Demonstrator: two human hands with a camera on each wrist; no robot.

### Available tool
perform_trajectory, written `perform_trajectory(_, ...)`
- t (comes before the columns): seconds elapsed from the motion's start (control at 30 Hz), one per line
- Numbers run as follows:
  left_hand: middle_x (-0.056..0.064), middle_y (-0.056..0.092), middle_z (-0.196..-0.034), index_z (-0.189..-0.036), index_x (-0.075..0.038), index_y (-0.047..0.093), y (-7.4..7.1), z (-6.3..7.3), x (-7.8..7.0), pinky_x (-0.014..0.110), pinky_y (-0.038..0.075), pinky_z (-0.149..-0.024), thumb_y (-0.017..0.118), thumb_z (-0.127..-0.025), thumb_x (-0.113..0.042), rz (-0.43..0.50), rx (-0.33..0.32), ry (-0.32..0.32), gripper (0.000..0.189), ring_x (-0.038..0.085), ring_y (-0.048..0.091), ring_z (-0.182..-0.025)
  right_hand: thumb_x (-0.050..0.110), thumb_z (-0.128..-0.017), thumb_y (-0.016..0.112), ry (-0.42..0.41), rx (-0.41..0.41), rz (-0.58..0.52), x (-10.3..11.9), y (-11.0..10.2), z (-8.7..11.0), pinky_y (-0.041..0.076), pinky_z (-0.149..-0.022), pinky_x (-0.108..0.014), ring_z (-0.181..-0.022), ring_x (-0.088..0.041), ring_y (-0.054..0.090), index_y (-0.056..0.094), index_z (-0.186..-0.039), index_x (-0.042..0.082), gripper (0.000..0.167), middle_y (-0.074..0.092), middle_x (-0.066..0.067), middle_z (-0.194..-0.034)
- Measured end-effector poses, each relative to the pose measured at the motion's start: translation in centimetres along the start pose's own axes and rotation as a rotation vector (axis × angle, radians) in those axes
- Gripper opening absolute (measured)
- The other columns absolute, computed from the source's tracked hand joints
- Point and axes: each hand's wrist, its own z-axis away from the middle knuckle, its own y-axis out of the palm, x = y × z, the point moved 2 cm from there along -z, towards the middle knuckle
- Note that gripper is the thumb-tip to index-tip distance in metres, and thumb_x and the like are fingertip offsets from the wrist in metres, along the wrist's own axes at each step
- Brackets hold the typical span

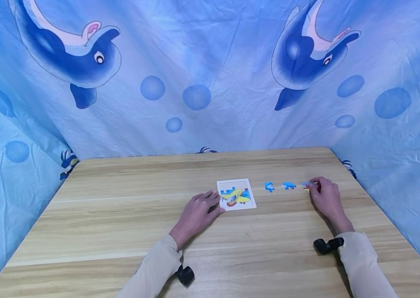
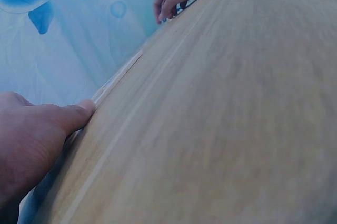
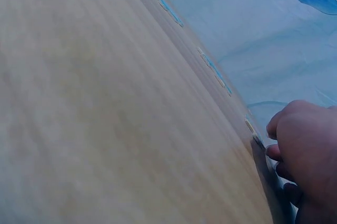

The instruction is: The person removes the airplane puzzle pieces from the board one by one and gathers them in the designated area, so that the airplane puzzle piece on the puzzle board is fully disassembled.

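A square jigsaw puzzle [image 1: 252, 205] with a white border and a yellow airplane picture lies flat on the wooden table. My left hand [image 1: 199, 215] rests at its left side, the thumb on the lower left corner and the fingers along the left edge. In the left wrist view the thumb [image 2: 79, 112] lies straight against the puzzle's edge. My right hand [image 1: 327, 199], fingers curled, pinches the right end of a blue, red and yellow jigsaw piece [image 1: 305, 187]. Fingertips partly hide that piece.
Two more blue jigsaw pieces, one nearer the puzzle [image 1: 269, 187] and one in the middle [image 1: 288, 186], lie in a row on the wooden table [image 1: 247, 256]. Behind the table's far edge hangs a blue curtain [image 1: 232, 49] with dolphins, which also runs along both sides.
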Motion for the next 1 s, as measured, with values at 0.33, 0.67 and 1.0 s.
perform_trajectory(0.33,0.012,0.063,-0.140,-0.135,-0.003,0.068,-0.1,0.0,0.0,0.052,0.044,-0.112,0.069,-0.101,-0.038,0.005,-0.006,0.005,0.048,0.032,0.055,-0.135,0.003,-0.103,0.056,-0.010,-0.015,-0.083,1.8,-0.5,0.6,0.039,-0.072,-0.036,-0.088,-0.032,0.052,0.062,-0.119,-0.012,0.023,0.060,-0.022,-0.096)
perform_trajectory(0.67,0.012,0.063,-0.140,-0.134,-0.002,0.069,-0.2,0.1,0.1,0.051,0.045,-0.111,0.069,-0.101,-0.037,-0.004,-0.013,0.020,0.048,0.032,0.056,-0.135,-0.002,-0.101,0.058,-0.142,0.006,-0.162,5.2,1.4,1.4,0.041,-0.078,-0.037,-0.092,-0.030,0.053,0.064,-0.115,-0.011,0.018,0.061,-0.020,-0.097)
perform_trajectory(1.0,0.012,0.063,-0.140,-0.134,-0.003,0.069,-0.2,0.1,0.0,0.052,0.045,-0.110,0.070,-0.101,-0.037,-0.002,-0.007,0.015,0.048,0.032,0.056,-0.135,-0.003,-0.098,0.062,-0.206,0.085,-0.243,8.9,3.8,1.8,0.043,-0.085,-0.044,-0.094,-0.032,0.054,0.065,-0.114,-0.009,0.017,0.062,-0.017,-0.097)
